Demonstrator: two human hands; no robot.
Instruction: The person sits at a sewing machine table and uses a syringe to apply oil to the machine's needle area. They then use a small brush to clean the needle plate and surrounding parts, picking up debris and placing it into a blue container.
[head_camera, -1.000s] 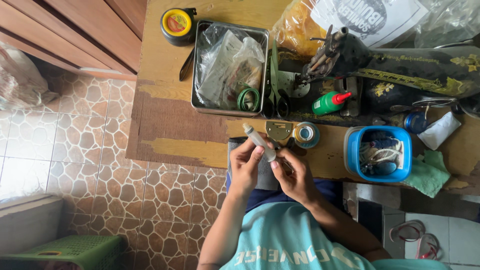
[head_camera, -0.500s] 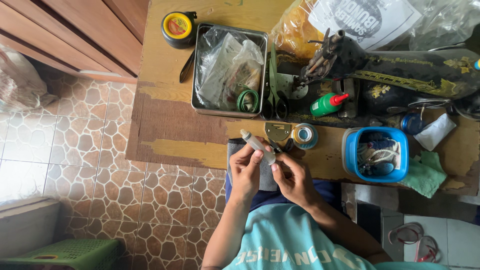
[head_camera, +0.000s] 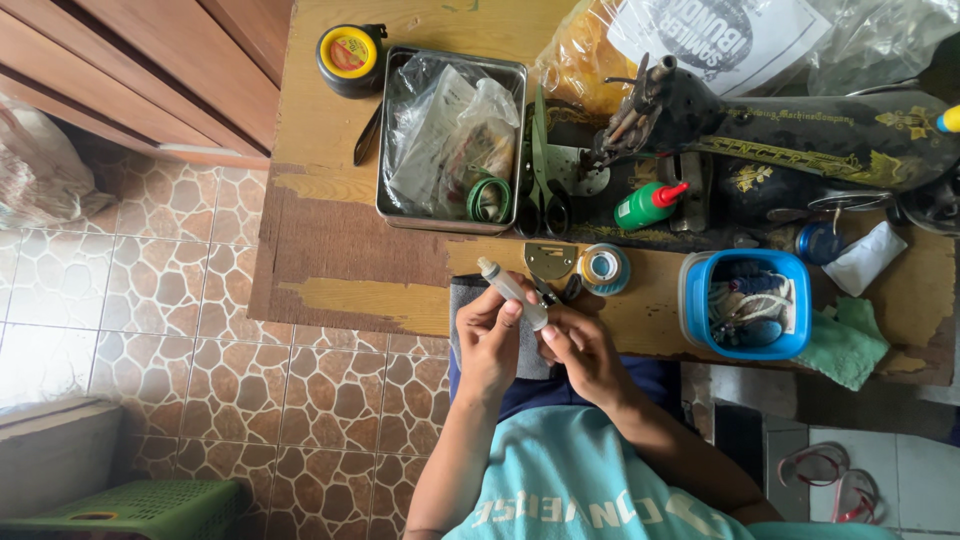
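Gripping a small pale translucent plastic tube (head_camera: 512, 293) in the left hand (head_camera: 490, 335), thumb and fingers curled shut around its middle. Tube tilted, capped end up-left, held just over the near table edge, above the lap. Pinching the tube's lower end with the right hand (head_camera: 585, 345), fingertips closed on it, other fingers loosely bent. Looks like fine two-handed work on that lower end, mid-step. Any further move calls for a steady left grip and small, careful right fingertip motion.

Surroundings, left to right:
- Green plastic basket (head_camera: 130, 505) at bottom left, on a brown stone-pattern tiled floor (head_camera: 150, 300).
- Worn yellow-brown wooden table (head_camera: 340, 260), paint flaking.
- Round black tape measure with yellow face (head_camera: 350, 52) at the far edge.
- Rectangular metal tray (head_camera: 450, 226) holding plastic bags.
- Green-handled scissors (head_camera: 540, 160) just beside the tray.
- Small blue thread spool (head_camera: 603, 268) near the hands.
- Green squeeze bottle with red cap (head_camera: 648, 205) lying on the old black sewing machine (head_camera: 800, 140).
- Blue plastic tub (head_camera: 690, 300) full of odds and ends.
- Crumpled green cloth (head_camera: 845, 345) at far right.
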